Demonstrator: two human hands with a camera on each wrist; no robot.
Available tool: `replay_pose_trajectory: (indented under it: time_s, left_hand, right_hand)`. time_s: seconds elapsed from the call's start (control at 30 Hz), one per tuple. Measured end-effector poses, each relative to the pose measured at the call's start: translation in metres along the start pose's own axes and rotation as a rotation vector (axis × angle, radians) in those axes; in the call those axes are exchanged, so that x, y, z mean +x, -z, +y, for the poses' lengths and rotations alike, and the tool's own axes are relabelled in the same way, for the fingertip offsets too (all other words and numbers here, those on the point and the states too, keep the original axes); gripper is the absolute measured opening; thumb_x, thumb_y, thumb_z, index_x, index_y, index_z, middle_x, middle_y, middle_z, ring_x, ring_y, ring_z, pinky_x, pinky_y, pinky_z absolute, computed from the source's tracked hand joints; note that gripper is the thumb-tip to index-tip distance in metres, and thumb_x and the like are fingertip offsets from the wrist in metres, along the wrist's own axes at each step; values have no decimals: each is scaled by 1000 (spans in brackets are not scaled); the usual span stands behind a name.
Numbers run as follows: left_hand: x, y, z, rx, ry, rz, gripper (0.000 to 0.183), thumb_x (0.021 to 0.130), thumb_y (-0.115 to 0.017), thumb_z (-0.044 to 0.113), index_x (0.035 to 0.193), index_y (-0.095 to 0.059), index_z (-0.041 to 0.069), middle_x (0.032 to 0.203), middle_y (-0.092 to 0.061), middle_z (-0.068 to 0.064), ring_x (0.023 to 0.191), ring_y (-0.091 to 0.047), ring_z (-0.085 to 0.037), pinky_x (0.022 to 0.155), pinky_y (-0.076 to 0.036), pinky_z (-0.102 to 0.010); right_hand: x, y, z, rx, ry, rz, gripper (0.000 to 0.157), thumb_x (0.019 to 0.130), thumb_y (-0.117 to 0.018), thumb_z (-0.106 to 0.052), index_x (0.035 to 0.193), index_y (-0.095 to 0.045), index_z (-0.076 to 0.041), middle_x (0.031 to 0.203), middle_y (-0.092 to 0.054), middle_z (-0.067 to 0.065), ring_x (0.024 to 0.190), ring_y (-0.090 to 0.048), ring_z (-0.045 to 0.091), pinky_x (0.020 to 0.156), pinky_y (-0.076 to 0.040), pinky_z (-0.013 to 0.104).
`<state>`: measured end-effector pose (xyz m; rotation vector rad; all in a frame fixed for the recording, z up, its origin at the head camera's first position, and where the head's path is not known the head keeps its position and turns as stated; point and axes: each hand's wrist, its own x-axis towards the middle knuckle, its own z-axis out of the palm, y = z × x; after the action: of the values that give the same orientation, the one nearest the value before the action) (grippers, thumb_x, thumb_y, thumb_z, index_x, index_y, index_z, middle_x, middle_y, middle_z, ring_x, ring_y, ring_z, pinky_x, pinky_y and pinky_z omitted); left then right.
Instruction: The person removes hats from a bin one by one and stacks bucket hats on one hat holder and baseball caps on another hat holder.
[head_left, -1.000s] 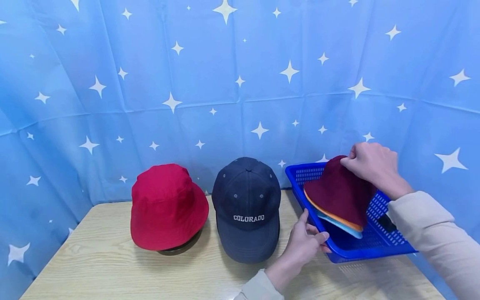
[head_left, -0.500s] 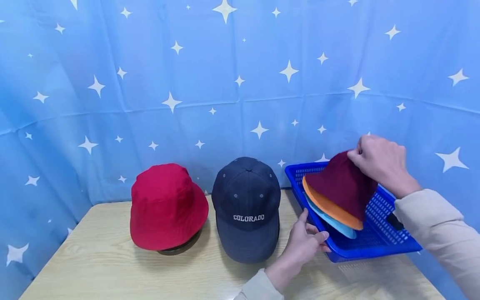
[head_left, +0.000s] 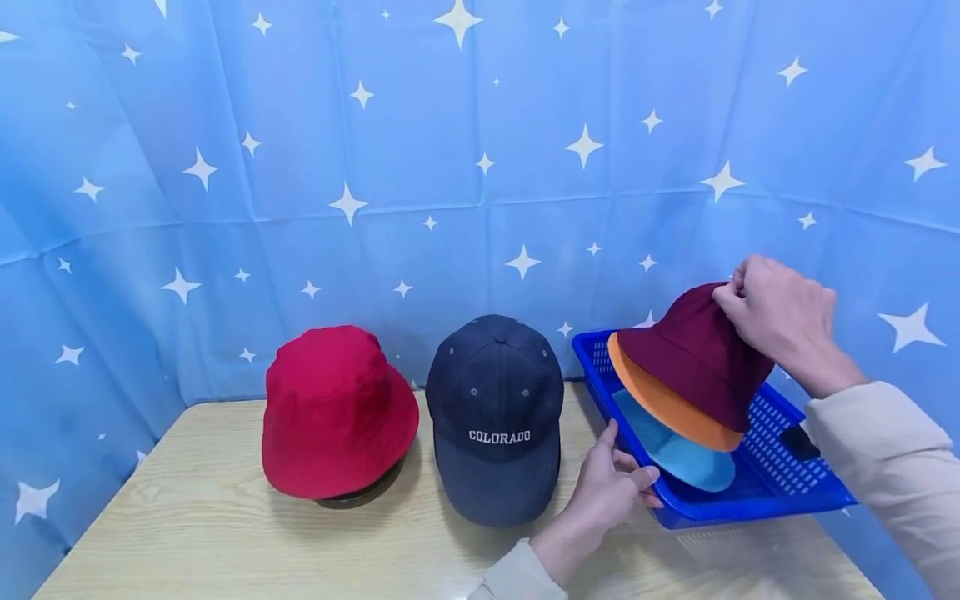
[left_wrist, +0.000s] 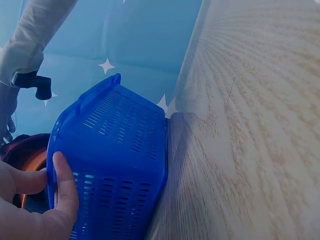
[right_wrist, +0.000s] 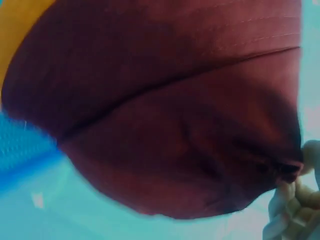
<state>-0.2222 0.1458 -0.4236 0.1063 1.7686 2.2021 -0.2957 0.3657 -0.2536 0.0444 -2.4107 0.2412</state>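
Note:
My right hand [head_left: 786, 321] pinches the crown of a maroon bucket hat [head_left: 693, 350] and holds it tilted above a blue plastic basket [head_left: 795, 502]. An orange layer [head_left: 660, 400] shows beneath the maroon brim. Lower down, a light blue hat [head_left: 701, 462] lies in the basket, partly hidden by the orange. In the right wrist view, the fingertips bunch the maroon fabric at the crown. My left hand [head_left: 603, 496] grips the basket's near-left rim, with the thumb and a finger on either side of it in the left wrist view.
A red bucket hat [head_left: 330, 408] sits on a dark stand at the left of the wooden table [head_left: 225, 550]. Between it and the basket stands a navy COLORADO cap [head_left: 495, 417]. A star-patterned blue curtain [head_left: 420, 150] hangs behind the table.
My right hand has lifted the maroon hat up and to the right, with the orange layer moving along. More of the light blue hat now shows below. The left hand stays on the rim.

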Motion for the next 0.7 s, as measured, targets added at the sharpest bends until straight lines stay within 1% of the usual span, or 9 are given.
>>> replay_pose_trajectory:
  time_s: [0.07,0.2,0.27,0.3,0.4,0.47,0.5,0.6,0.7]
  left_hand:
    - [0,-1,0,2,3,4,82,92,-72,-5,161,-34,18,95,-57,-6,62,-63,-17,63,-63,-31]
    - [-1,-2,1,15,10,7,81,92,-72,-3,161,-35,19,96,-57,-6,64,-65,-17,65,-63,-33]
    - [-1,-3,0,19,12,8,81,92,-72,-2,161,-35,18,96,-58,-6,64,-65,-18,65,-63,-33]
    - [-1,-3,0,16,12,7,81,92,-72,-3,161,-35,18,96,-58,-6,64,-65,-18,65,-63,-33]
    - [0,-2,1,13,6,7,81,92,-72,-4,161,-35,19,95,-58,-6,63,-65,-17,64,-63,-33]
    - [0,-1,1,15,3,9,82,92,-72,-4,161,-35,19,95,-57,-6,63,-65,-17,65,-64,-33]
    - [0,-1,1,19,5,10,82,92,-73,-3,161,-35,20,95,-57,-5,63,-65,-17,65,-64,-33]
    - [0,0,0,25,11,6,82,92,-73,-2,161,-35,20,95,-57,-5,64,-65,-17,66,-64,-33]
    - [0,-1,-1,15,10,-1,82,92,-73,-3,161,-35,20,95,-57,-6,64,-65,-17,65,-64,-33]
  right_hand:
    - [1,2,0,19,-21,36,18,93,-49,-17,85,-58,-4,78,-58,18,62,-52,38,45,-33,46]
    - [4,5,1,62,-85,182,22,95,-49,-18,92,-59,1,87,-59,25,71,-54,46,49,-33,51]
    - [5,8,2,53,-87,198,22,94,-49,-18,91,-59,2,87,-59,26,71,-54,46,48,-34,52]
    - [5,10,3,23,-76,150,21,94,-49,-18,88,-59,0,83,-58,24,68,-54,44,46,-33,50]
    - [3,13,4,-83,3,-92,23,97,-54,-24,82,-56,-6,73,-55,14,62,-53,34,46,-35,45]
    - [1,12,4,-112,44,-221,26,98,-53,-27,80,-53,-9,67,-52,9,60,-52,29,47,-36,42]
    - [-1,10,4,-112,46,-253,27,99,-52,-28,80,-52,-10,66,-50,7,59,-51,27,47,-36,40]
    - [-5,5,5,-82,12,-262,27,99,-51,-26,77,-51,-10,65,-50,7,57,-50,27,46,-35,39]
    - [-6,3,7,-102,4,-331,33,100,-53,-28,71,-49,-13,62,-48,5,57,-49,26,47,-34,39]
